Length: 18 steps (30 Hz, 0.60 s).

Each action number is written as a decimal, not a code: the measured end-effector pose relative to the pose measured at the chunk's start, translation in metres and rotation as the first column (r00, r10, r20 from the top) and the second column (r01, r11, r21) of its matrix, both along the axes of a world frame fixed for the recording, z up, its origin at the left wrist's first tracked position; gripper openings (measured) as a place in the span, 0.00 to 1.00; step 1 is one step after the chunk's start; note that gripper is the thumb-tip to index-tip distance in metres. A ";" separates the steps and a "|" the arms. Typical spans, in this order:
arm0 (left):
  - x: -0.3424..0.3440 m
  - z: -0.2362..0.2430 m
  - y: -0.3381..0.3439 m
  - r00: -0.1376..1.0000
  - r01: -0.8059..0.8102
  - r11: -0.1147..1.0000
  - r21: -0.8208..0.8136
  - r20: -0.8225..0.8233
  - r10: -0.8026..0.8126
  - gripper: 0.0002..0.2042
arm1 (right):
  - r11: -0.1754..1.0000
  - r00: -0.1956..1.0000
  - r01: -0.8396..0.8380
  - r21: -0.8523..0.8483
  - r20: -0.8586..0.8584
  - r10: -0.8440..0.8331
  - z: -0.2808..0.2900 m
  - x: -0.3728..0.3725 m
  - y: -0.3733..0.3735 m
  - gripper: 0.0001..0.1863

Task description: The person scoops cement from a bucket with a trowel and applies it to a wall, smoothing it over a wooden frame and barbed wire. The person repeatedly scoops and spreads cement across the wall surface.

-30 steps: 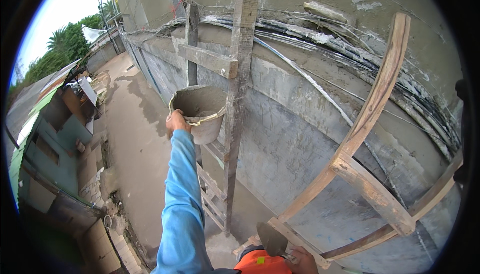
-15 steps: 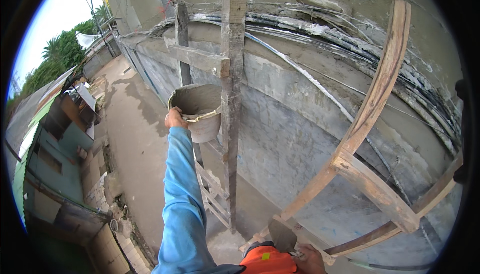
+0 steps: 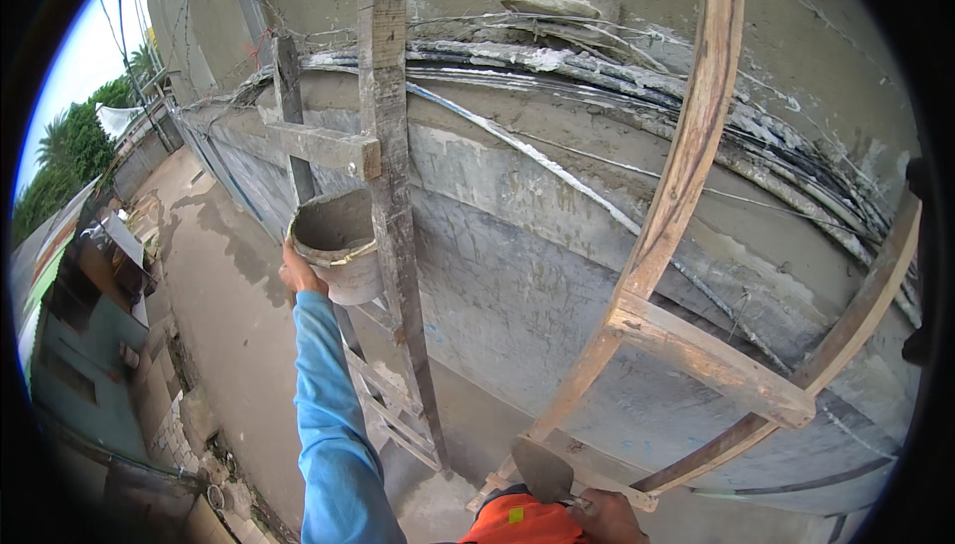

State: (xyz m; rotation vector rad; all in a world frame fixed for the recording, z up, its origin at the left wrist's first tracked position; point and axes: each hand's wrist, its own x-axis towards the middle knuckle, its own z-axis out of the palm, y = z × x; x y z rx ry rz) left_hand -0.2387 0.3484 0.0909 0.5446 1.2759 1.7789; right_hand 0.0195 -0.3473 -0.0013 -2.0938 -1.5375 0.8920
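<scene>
At far left, below pale sky, green trees (image 3: 85,151) and a low teal-walled building (image 3: 90,365). Next, a brown alley ground (image 3: 224,275) with a dark damp patch. Then, at the end of a long blue sleeve (image 3: 333,425), the left hand (image 3: 301,271), grip closed on the left rim of a pale bucket (image 3: 353,280). Bucket upright or nearly so, inner wall coated grey-brown, right edge hidden behind the near upright of a weathered grey ladder (image 3: 396,196), just below a crosspiece; contact with the rung beneath too hidden to tell. Further right, along the lower edge, an orange garment (image 3: 522,521) with a small yellow patch, and just above, a trowel (image 3: 544,472), blade grey, pointing up and left. Around the handle, the closed grip of the right hand (image 3: 607,516). Behind, a grey wall (image 3: 497,275), topped by a bundle of splattered cables (image 3: 637,88). Rightmost, tilted against the wall, a browner wooden ladder (image 3: 668,216).
</scene>
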 end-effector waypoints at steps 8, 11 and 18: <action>0.087 0.046 -0.171 0.960 0.173 0.847 0.503 -0.279 -0.030 0.16 | 0.544 0.734 0.575 0.612 -0.091 -0.673 0.108 0.006 -0.025 0.19; 0.157 0.051 -0.248 0.781 0.606 0.668 0.432 -0.483 -0.396 0.18 | -0.057 0.377 0.630 0.775 -0.369 -0.849 0.140 0.042 -0.041 0.19; 0.273 0.001 -0.358 0.360 0.925 0.299 0.236 -0.285 -0.888 0.33 | -0.371 0.167 0.817 0.441 -0.797 -0.581 0.110 0.136 -0.108 0.18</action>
